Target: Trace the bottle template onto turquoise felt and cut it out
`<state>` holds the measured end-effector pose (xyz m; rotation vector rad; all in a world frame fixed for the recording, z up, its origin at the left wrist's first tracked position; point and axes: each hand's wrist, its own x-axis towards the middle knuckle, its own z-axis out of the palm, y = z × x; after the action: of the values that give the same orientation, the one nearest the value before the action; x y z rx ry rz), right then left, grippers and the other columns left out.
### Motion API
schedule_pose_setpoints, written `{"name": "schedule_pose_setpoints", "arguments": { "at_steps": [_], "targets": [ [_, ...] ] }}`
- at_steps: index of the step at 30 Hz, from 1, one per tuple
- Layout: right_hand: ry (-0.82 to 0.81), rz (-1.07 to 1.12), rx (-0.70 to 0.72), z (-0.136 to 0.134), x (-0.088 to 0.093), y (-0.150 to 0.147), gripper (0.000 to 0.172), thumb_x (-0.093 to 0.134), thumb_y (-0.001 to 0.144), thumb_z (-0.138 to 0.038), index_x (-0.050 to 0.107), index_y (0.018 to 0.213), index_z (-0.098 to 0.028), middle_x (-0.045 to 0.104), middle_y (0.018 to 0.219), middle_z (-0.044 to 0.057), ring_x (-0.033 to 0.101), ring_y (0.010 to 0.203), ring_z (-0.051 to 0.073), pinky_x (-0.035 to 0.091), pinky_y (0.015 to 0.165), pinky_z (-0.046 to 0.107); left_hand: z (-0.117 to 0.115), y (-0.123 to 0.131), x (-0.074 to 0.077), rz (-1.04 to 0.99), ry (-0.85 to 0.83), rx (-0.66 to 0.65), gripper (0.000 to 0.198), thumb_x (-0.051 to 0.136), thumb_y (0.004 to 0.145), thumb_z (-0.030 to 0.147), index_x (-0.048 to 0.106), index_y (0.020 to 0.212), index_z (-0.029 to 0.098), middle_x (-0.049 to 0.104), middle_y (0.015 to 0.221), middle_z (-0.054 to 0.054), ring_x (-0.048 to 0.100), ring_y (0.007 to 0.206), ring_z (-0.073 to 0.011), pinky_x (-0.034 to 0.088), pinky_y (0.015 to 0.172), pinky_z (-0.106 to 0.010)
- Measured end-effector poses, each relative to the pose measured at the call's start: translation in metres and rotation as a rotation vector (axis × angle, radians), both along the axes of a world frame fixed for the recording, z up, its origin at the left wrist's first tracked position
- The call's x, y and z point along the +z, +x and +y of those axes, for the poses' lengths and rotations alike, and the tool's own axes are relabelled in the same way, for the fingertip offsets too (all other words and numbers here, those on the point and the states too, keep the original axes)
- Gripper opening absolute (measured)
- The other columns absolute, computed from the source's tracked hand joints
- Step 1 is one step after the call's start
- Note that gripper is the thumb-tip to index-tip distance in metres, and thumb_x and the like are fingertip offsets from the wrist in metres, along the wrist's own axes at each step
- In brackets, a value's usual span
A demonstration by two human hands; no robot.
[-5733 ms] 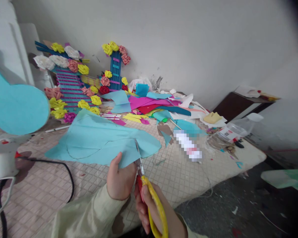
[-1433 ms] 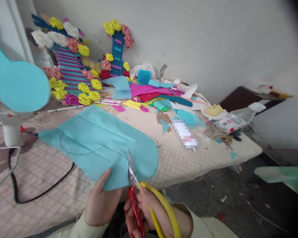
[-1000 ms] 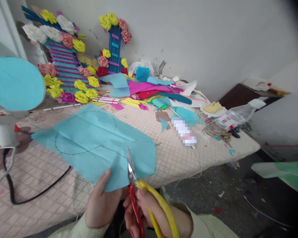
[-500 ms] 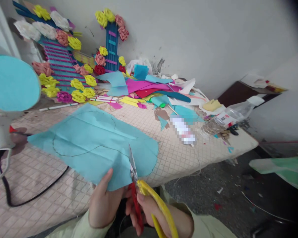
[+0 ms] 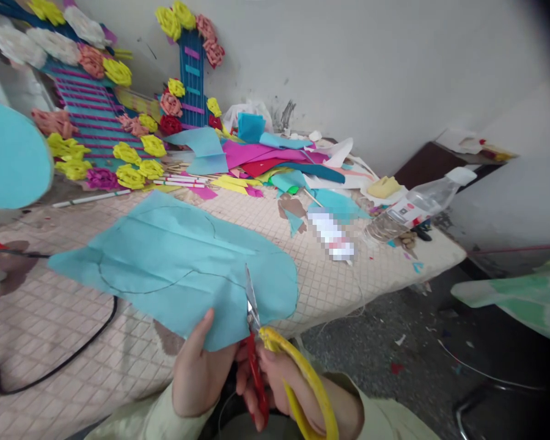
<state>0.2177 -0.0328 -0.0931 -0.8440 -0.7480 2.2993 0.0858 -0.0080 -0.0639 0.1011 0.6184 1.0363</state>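
A light blue sheet of paper (image 5: 165, 244) with a dark curved outline drawn on it lies over the front of the table. My left hand (image 5: 201, 366) pinches its near edge, thumb on top and fingers beneath. In my right hand (image 5: 279, 379) are scissors (image 5: 253, 308) with one red and one yellow handle. Their blades point away from me and sit at the paper near the drawn line, right of my left thumb. The lower fingers of my right hand are partly hidden by the handles.
Behind the sheet lie coloured paper scraps (image 5: 275, 156) and thin sticks (image 5: 178, 181). Two flower-trimmed paper instruments (image 5: 89, 122) lean on the wall. A plastic bottle (image 5: 417, 205) stands tilted-looking at the right. A black cable (image 5: 68, 360) curves across the left of the tablecloth (image 5: 132, 342).
The view has shifted slightly, so the background sits further left. My hands, the scissors and the near part of the sheet have moved a little right in the picture.
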Motion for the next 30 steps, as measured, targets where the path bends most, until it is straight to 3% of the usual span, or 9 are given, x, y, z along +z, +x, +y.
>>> {"name": "schedule_pose_setpoints", "arguments": {
  "at_steps": [2,7,14,18,22,25,27,30],
  "targets": [
    [-0.026,0.011,-0.001,0.002,0.007,-0.001,0.056,0.046,0.071,-0.067,0.050,0.086,-0.013,0.051,0.065,0.001,0.046,0.051,0.007,0.040,0.042,0.017,0.002,-0.002,0.000,-0.016,-0.003,-0.045,0.039,0.041,0.080,0.045,0.066,0.091,0.017,0.059,0.063,-0.007,0.051,0.055,-0.0201,0.039,0.042,-0.030],
    [-0.035,0.039,-0.005,0.003,0.014,-0.003,0.054,0.048,0.071,-0.064,0.046,0.090,-0.014,0.050,0.065,-0.001,0.046,0.046,0.006,0.040,0.040,0.017,0.005,-0.003,0.000,0.002,-0.030,0.090,0.027,0.047,0.078,0.036,0.066,0.081,0.016,0.060,0.072,-0.005,0.050,0.060,-0.0169,0.042,0.058,-0.031],
    [-0.034,0.052,-0.025,0.002,0.011,-0.004,0.053,0.049,0.072,-0.063,0.045,0.092,-0.014,0.048,0.066,-0.001,0.045,0.047,0.006,0.041,0.039,0.016,0.002,-0.002,0.002,0.035,-0.032,0.117,0.025,0.052,0.075,0.036,0.065,0.083,0.016,0.060,0.072,-0.003,0.048,0.058,-0.0151,0.039,0.053,-0.028],
    [-0.021,0.073,-0.002,0.001,0.009,-0.003,0.057,0.048,0.070,-0.066,0.046,0.092,-0.014,0.048,0.069,0.000,0.045,0.049,0.006,0.041,0.039,0.017,0.002,-0.002,0.003,0.047,-0.039,0.102,0.027,0.051,0.076,0.037,0.066,0.081,0.016,0.061,0.070,-0.004,0.050,0.058,-0.0167,0.043,0.062,-0.032],
    [-0.002,0.039,0.004,-0.001,0.008,-0.002,0.058,0.044,0.070,-0.069,0.050,0.083,-0.013,0.046,0.065,0.000,0.042,0.048,0.006,0.039,0.039,0.017,0.002,-0.001,0.006,0.073,-0.097,0.165,0.027,0.050,0.076,0.035,0.066,0.086,0.017,0.064,0.082,-0.005,0.053,0.071,-0.0196,0.043,0.074,-0.036],
    [0.030,-0.002,0.026,-0.003,0.008,-0.001,0.057,0.038,0.075,-0.068,0.051,0.072,-0.013,0.044,0.059,0.000,0.041,0.049,0.007,0.036,0.040,0.017,0.002,0.001,0.009,0.096,-0.133,0.221,0.025,0.048,0.077,0.032,0.066,0.085,0.017,0.063,0.080,-0.005,0.053,0.077,-0.0205,0.042,0.078,-0.036],
    [0.036,-0.003,0.039,-0.003,0.008,-0.001,0.057,0.036,0.076,-0.067,0.050,0.068,-0.013,0.044,0.057,0.000,0.042,0.049,0.007,0.035,0.040,0.017,0.002,0.001,0.010,0.103,-0.138,0.245,0.024,0.047,0.077,0.030,0.067,0.083,0.017,0.063,0.078,-0.005,0.054,0.078,-0.0204,0.043,0.076,-0.034],
    [0.024,0.010,0.021,-0.003,0.010,-0.003,0.053,0.038,0.077,-0.066,0.049,0.075,-0.014,0.044,0.057,-0.001,0.042,0.047,0.007,0.035,0.040,0.017,0.002,0.001,0.009,0.112,-0.087,0.223,0.023,0.048,0.076,0.031,0.067,0.078,0.018,0.062,0.072,-0.004,0.054,0.068,-0.0186,0.045,0.060,-0.030]
  ]
}}
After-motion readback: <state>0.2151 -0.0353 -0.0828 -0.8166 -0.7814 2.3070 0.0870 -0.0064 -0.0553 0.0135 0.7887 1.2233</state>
